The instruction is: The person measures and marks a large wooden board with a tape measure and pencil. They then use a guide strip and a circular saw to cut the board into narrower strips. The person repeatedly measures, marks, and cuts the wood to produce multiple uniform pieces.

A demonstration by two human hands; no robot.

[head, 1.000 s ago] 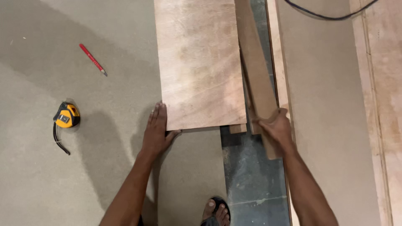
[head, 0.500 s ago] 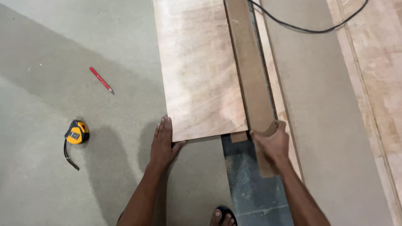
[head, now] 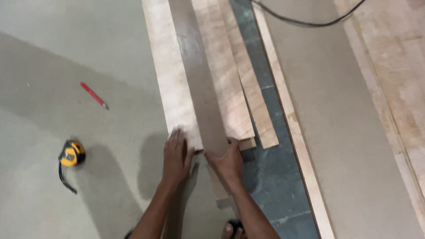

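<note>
Pressing flat left hand (head: 176,156) on plywood board (head: 173,88), right hand (head: 226,162) gripping strip (head: 201,97)

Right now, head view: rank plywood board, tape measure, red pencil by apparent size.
1. plywood board, by far the largest.
2. red pencil and tape measure: not ranked. The pencil looks longer, the tape bulkier.

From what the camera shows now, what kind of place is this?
Probably a carpentry or fit-out work area: plywood strips lie on board-covered floor, both hands at their near ends, with a yellow tape measure and red pencil nearby.
</note>
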